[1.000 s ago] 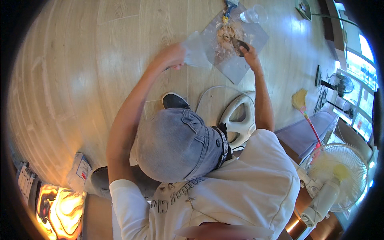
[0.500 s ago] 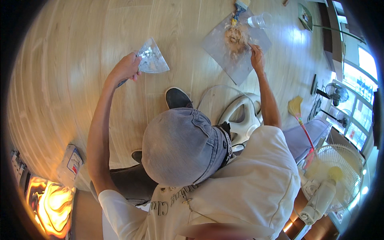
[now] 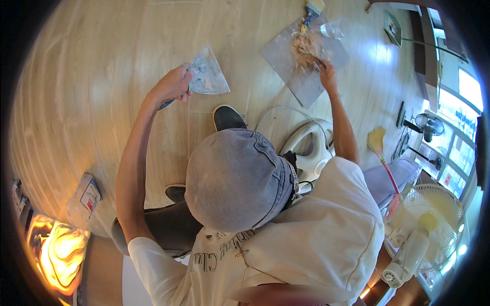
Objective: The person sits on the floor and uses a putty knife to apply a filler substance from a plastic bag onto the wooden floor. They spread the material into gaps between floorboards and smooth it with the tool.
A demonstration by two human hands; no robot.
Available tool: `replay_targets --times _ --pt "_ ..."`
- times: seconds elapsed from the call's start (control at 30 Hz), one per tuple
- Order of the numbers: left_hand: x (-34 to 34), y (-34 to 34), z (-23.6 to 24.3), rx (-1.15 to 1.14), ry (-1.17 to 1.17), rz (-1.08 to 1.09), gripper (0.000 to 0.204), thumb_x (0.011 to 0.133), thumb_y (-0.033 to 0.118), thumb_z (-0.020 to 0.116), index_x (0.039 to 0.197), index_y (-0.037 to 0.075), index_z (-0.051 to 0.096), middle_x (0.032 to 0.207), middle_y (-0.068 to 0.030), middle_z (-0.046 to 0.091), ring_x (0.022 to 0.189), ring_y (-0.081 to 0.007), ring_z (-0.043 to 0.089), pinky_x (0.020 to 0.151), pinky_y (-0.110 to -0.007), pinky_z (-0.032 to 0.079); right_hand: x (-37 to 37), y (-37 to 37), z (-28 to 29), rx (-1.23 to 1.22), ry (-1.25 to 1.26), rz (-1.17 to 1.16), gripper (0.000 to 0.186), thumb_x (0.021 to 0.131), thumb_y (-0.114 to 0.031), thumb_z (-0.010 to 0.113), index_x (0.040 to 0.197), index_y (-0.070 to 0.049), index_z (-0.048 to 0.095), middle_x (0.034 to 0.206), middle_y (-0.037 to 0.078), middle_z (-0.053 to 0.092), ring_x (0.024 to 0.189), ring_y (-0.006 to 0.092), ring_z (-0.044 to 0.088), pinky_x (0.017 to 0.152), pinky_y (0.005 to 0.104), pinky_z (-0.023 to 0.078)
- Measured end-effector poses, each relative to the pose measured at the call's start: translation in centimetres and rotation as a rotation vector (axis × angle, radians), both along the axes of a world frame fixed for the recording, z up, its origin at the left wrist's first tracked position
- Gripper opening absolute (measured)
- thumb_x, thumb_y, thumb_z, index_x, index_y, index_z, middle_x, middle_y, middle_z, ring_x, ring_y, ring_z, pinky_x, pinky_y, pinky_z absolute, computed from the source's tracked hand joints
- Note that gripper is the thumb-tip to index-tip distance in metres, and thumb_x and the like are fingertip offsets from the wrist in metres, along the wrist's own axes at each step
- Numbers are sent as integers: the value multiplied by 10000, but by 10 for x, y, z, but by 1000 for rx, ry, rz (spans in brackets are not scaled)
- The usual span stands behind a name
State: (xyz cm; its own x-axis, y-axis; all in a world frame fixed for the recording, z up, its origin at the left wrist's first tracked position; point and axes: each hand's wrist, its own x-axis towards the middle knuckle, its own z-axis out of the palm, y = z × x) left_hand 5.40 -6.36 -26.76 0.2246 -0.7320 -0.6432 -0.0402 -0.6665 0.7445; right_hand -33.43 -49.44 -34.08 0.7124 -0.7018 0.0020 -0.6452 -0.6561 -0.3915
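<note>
My left hand (image 3: 176, 84) is closed round the handle of a wide putty knife (image 3: 212, 76). Its flared metal blade, smeared with whitish residue, is held over the floor and points right. On the right, my right hand (image 3: 328, 76) grips a slim dark-handled tool (image 3: 319, 61); its far end reaches into a heap of tan paste (image 3: 302, 48), and its tip is hard to make out. The paste lies on a grey square board (image 3: 278, 53). At the board's far edge are a blue-handled brush (image 3: 308, 19) and a clear plastic cup (image 3: 332, 29).
Near my right arm stands a white curved plastic frame (image 3: 311, 148) with a cable. Further right are a broom (image 3: 376, 140) and a white fan (image 3: 426, 222). A white package (image 3: 84, 200) lies at left beside a glowing orange panel (image 3: 60, 255). My shoe (image 3: 228, 118) rests between my arms.
My left hand has moved the putty knife to the right. The tool in my right hand now lies across the paste, which looks reshaped. The whole view has shifted slightly.
</note>
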Motion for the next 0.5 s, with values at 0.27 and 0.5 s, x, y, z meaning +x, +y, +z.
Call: replay_targets --times 0.27,0.5 --pt "7 5 -2 2 -2 8 442 1091 285 427 1376 -53 441 732 -80 622 506 -115 568 478 -267 472 -20 5 -15 1106 -325 -860 316 918 -140 689 1212 -40 630 1048 86 709 888 255 707 811 376 573" --pt "-4 2 6 -10 31 15 409 1091 288 436 1331 -42 464 737 -68 617 513 -106 558 483 -260 470 22 -2 -43 1271 -557 -929 384 920 -131 715 1279 -84 589 1194 86 671 1068 261 658 915 454 539"
